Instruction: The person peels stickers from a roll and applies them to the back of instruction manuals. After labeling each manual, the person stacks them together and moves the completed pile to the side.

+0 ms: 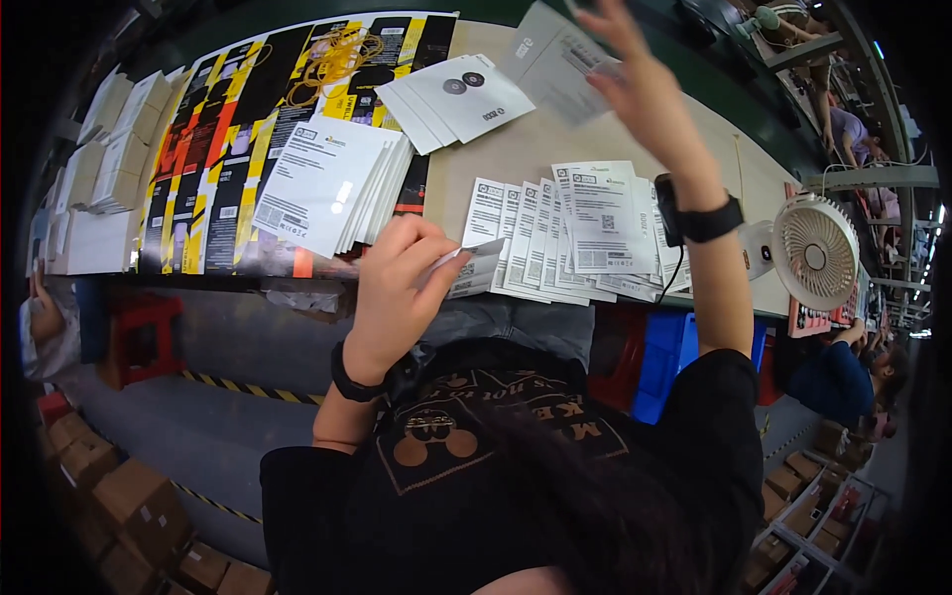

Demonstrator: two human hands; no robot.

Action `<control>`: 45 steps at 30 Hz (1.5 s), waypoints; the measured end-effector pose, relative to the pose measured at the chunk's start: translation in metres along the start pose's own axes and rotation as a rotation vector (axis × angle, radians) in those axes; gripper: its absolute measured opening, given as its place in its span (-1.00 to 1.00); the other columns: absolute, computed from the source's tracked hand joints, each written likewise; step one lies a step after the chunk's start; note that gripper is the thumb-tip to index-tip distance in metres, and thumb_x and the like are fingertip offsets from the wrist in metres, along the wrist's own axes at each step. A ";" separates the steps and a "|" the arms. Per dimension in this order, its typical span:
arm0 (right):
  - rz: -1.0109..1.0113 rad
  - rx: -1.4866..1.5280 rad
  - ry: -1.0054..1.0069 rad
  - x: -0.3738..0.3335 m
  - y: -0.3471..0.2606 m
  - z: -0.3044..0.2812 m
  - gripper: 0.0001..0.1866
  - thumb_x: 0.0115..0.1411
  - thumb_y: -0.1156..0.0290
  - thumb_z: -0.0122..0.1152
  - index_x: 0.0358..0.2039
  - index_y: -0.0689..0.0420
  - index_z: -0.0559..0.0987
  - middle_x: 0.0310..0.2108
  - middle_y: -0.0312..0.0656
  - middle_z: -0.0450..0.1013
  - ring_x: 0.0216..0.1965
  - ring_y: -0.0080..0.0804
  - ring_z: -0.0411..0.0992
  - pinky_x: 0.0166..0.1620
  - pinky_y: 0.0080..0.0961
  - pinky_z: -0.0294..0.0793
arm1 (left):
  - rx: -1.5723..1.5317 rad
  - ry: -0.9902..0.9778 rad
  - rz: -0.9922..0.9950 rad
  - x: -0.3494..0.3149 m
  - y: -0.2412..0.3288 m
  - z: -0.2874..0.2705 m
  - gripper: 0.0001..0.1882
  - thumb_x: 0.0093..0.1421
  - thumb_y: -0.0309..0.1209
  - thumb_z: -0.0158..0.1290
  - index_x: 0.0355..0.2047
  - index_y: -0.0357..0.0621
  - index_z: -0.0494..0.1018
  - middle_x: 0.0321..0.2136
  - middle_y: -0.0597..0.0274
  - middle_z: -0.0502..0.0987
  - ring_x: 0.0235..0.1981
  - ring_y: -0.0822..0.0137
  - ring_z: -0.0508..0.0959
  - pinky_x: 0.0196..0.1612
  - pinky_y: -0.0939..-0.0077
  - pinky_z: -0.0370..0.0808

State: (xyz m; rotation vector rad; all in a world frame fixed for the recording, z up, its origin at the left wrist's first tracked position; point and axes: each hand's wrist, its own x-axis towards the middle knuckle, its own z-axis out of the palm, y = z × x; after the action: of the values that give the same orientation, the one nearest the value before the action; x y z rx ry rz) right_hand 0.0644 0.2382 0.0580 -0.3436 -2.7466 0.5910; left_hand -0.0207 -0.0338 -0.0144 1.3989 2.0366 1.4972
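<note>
My left hand [397, 283] is closed in a pinch on a flat white printed packet [474, 270] at the table's near edge. To its right, overlapping white packets [605, 223] lie fanned out with their text and square codes up. My right hand [645, 94] is raised over the far side of the table, its fingers spread and slightly smeared. A blurred white packet [550, 59] is beside its thumb; whether they touch is unclear. Left of that, a few white packets [456, 99] lie fanned, the top one showing two dark round shapes. A thicker leaning stack of packets [327, 183] stands left of my left hand.
Yellow rubber bands [332, 64] lie heaped on a black, yellow and red printed sheet [208, 178]. White bundles [119, 139] are stacked at far left. A small white fan [815, 253] stands at right. Below are a blue bin [659, 367] and a red stool [149, 337].
</note>
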 end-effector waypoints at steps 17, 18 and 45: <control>0.304 1.000 0.552 -0.073 -0.015 0.042 -0.09 0.11 0.74 0.00 0.30 0.07 -0.31 0.20 0.06 0.10 -0.05 -0.29 0.40 -0.05 -0.49 0.46 | -0.421 -0.175 -0.166 -0.026 0.005 0.031 -0.89 0.14 -0.48 0.02 -0.33 -0.25 0.43 -0.04 0.14 0.41 -0.01 0.27 0.41 -0.02 0.53 0.33; 0.316 1.000 0.556 -0.082 -0.028 0.048 -0.09 0.11 0.74 0.00 0.30 0.07 -0.31 0.20 0.06 0.10 -0.05 -0.29 0.40 -0.05 -0.49 0.46 | -0.603 -0.131 -0.248 -0.020 0.010 0.041 -0.86 0.18 -0.46 -0.01 -0.28 -0.26 0.44 -0.06 0.15 0.43 -0.06 0.31 0.44 -0.04 0.55 0.35; 0.596 0.809 0.803 -0.177 -0.028 0.073 -0.27 0.08 0.66 0.16 0.20 0.29 -0.01 -0.36 -0.11 0.44 -0.32 -0.46 0.46 -0.24 -0.60 0.46 | 0.156 -0.263 0.174 0.004 0.002 0.054 -0.86 0.17 -0.43 -0.06 -0.41 -0.30 0.36 0.09 -0.01 0.29 0.13 -0.13 0.21 0.14 0.06 0.13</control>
State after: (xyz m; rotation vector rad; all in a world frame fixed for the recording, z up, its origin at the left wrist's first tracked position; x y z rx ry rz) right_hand 0.1975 0.1353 -0.0365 -0.9339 -1.4646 1.2862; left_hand 0.0147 0.0020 -0.0357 1.7707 1.9441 1.1596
